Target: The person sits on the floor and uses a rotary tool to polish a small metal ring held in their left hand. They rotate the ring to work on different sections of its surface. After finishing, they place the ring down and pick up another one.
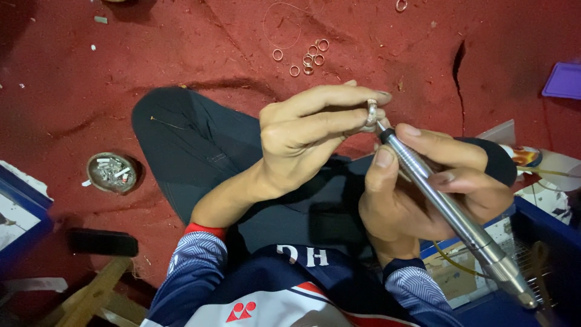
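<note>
- Head view is looking down over a blue and white patterned jersey [242,303] at the bottom of the frame, worn by a person sitting with legs folded in dark trousers [187,151].
- At centre right, the right hand [436,188] is closing around a slim silver rotary handpiece [448,212], pen-fashion, with thumb and fingers near the tip, seemingly for fine control; its body is running down toward the lower right corner.
- Just left of it, the left hand [308,133] is pinching a small silver ring [371,112] between fingertips and thumb, holding it on edge so the tool's tip is meeting the band.
- At lower right, a blue tray [532,218] is sitting beside the knee, holding papers and clutter.
- At mid left, a round dish [111,172] of stubs and ash is resting on the red carpet [91,79]; a dark block is lying below it.
- At upper centre, several loose rings [308,59] are lying together on the carpet, beyond the hands, with thin wire looping above them.
- At the upper right edge, a purple lid-like piece [564,80] is showing partly.
</note>
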